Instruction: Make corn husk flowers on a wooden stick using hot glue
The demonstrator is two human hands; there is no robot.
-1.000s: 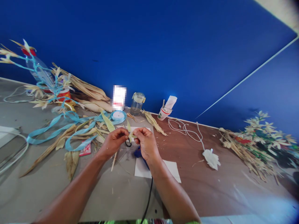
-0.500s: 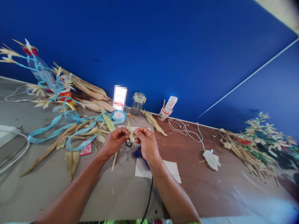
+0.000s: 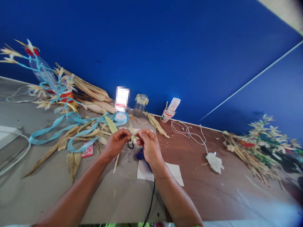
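Between my two hands is a small pale yellow-green corn husk flower (image 3: 133, 136) with narrow pointed petals. My left hand (image 3: 116, 143) pinches it from the left, thumb against forefinger. From the other side my right hand (image 3: 150, 145) also has its fingertips closed on it. Behind and just below the flower, a black scissor handle (image 3: 130, 145) shows on the table. Under my right wrist lie a dark blue tool (image 3: 140, 154) with a black cord and a white sheet of paper (image 3: 175, 173).
Light-blue ribbon (image 3: 47, 136), its spool (image 3: 121, 117) and dry husks (image 3: 68, 138) spread at left. A clear jar (image 3: 140, 105), a paper cup (image 3: 166, 115) and a white cable (image 3: 189, 130) stand or lie along the blue wall. Husk flowers (image 3: 270, 135) are at far right.
The flower's petals show more between my fingertips, and my right fingertips have moved very slightly right. Both hands stay in nearly the same place.
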